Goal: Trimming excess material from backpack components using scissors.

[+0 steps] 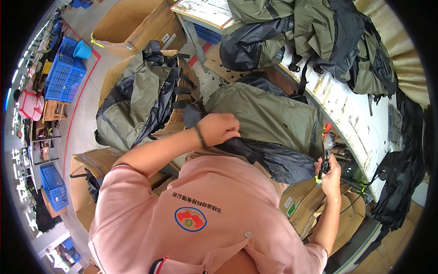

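Here, left hand [219,129] fingers grip an olive-and-black backpack [269,123]; right hand [329,171] fingers clasp a dark tool [324,163].

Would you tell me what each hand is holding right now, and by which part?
The left hand grips the olive and black bag at its near edge. The right hand holds a small dark tool by its lower part.

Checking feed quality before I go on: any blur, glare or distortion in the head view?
Head view: strong fisheye bending, black corners; even light, no hard glare; the left hand gripping the olive bag is sharp; the right hand near the table is slightly soft.
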